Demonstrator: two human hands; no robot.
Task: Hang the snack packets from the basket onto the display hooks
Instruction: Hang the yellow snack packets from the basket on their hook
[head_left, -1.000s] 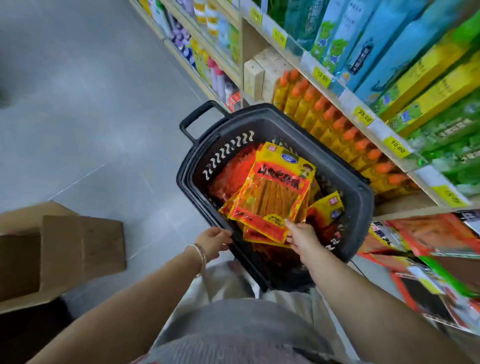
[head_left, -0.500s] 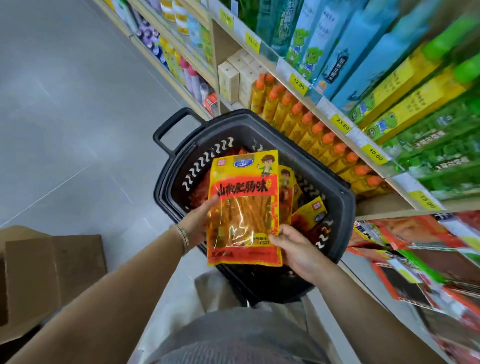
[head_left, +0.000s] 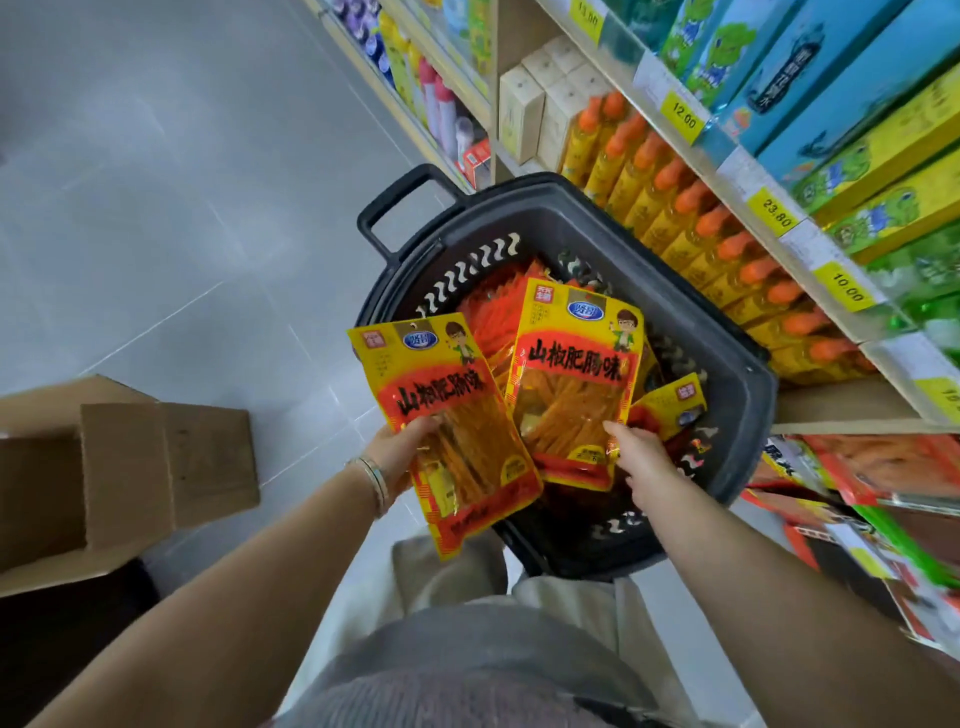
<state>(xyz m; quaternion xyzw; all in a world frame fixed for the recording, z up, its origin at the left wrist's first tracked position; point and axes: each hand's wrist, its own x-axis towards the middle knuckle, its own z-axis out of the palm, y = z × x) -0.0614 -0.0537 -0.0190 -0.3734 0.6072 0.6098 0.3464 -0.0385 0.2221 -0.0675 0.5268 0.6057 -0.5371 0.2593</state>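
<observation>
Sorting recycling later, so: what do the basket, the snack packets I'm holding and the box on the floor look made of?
Basket: dark hard plastic, matte, with moulded slots. Snack packets: probably plastic film, glossy, with a clear window showing the strips. Box: brown cardboard, matte, flaps folded open.

Two matching packs: left packet (head_left: 441, 374) and right packet (head_left: 576, 374), bright yellow, red band, black lettering, orange strips showing through. Basket (head_left: 587, 218) dark grey with white wavy slots. Bottles (head_left: 691, 228) yellow, orange caps. Floor (head_left: 156, 208) pale grey tile; cardboard box (head_left: 130, 467) brown.
</observation>
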